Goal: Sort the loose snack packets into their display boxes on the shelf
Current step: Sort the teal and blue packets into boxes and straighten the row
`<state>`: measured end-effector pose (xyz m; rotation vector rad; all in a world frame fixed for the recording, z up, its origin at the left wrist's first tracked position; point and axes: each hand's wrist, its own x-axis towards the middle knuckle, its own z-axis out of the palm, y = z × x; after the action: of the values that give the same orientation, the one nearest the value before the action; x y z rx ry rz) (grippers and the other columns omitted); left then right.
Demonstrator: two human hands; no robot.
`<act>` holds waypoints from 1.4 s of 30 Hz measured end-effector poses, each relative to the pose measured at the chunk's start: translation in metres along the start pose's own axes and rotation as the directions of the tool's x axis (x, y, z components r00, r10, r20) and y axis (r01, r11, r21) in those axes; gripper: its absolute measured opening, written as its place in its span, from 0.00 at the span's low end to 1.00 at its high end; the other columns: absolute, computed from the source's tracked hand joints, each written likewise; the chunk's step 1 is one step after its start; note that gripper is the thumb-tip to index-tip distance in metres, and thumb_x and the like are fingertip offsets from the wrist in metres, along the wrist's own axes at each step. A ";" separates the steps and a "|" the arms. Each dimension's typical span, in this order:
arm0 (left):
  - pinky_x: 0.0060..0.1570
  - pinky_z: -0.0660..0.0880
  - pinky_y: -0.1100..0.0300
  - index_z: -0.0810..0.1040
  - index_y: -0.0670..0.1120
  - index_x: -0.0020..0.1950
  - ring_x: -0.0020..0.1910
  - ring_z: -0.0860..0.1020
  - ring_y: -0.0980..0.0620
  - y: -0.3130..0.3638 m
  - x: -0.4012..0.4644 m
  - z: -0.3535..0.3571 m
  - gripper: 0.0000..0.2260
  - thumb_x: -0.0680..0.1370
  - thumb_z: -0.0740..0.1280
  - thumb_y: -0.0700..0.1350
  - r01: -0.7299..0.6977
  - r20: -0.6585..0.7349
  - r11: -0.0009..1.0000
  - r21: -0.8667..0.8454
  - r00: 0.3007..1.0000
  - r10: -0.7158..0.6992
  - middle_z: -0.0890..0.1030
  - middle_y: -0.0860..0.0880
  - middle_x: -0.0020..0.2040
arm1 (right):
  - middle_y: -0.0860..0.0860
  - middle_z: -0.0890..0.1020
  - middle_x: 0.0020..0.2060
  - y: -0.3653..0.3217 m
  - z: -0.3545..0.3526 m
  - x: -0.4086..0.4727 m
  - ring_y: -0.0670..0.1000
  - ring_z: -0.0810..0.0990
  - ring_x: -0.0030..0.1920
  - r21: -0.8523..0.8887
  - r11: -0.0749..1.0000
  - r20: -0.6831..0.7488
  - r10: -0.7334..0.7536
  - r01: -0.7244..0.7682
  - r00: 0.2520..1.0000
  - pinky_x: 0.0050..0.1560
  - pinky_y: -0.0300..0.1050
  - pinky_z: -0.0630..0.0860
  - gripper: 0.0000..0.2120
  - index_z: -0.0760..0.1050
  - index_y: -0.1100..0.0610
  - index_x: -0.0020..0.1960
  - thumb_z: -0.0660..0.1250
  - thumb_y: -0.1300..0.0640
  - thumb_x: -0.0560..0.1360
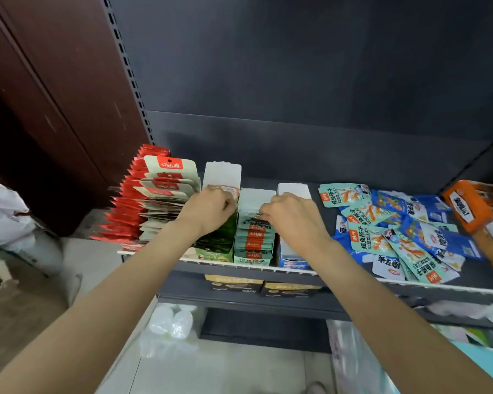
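Now, both hands' fingers (264, 209) atop teal packets (254, 236), teal display box (252, 258)

Three display boxes (255, 248) stand side by side at the shelf (353, 275) front — green, teal, blue — packets upright inside. Loose teal and blue packets (404, 231) lie heaped to their right.

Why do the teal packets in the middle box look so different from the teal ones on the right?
The teal packets in the middle display box stand neatly in a row, while the loose teal packets lie flat and jumbled on the shelf. The boxed ones show only their top edges; the loose ones show whole fronts, mixed with blue packets. Both look the same teal with orange labels.
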<state>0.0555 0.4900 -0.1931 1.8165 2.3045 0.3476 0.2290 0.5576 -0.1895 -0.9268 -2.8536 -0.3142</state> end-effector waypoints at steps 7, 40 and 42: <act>0.48 0.76 0.52 0.79 0.45 0.55 0.51 0.77 0.44 0.004 -0.002 0.000 0.13 0.81 0.57 0.49 -0.006 -0.047 0.999 -0.039 0.999 0.004 0.79 0.43 0.54 | 0.54 0.81 0.51 -0.009 0.032 0.012 0.56 0.78 0.52 0.347 0.929 0.301 0.021 -0.130 0.953 0.47 0.48 0.76 0.13 0.78 0.54 0.58 0.63 0.49 0.78; 0.37 0.69 0.59 0.73 0.37 0.49 0.43 0.78 0.43 0.266 0.131 0.168 0.07 0.80 0.62 0.42 0.233 0.201 0.907 -0.349 0.965 -0.171 0.77 0.42 0.41 | 0.54 0.68 0.69 0.263 0.121 -0.115 0.53 0.64 0.70 0.605 0.597 0.378 0.367 -0.526 0.850 0.71 0.45 0.59 0.28 0.61 0.55 0.73 0.65 0.63 0.76; 0.30 0.63 0.62 0.70 0.40 0.50 0.34 0.73 0.47 0.267 0.125 0.145 0.04 0.82 0.57 0.40 0.090 0.057 0.916 -0.392 0.996 -0.074 0.73 0.46 0.35 | 0.53 0.68 0.69 0.259 0.109 -0.105 0.52 0.64 0.70 0.646 0.604 0.282 0.380 -0.467 0.881 0.71 0.46 0.60 0.28 0.61 0.54 0.73 0.66 0.61 0.76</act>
<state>0.3158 0.6812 -0.2528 1.5088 2.0855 0.6981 0.4613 0.7282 -0.2735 -1.3859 -2.3498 0.8520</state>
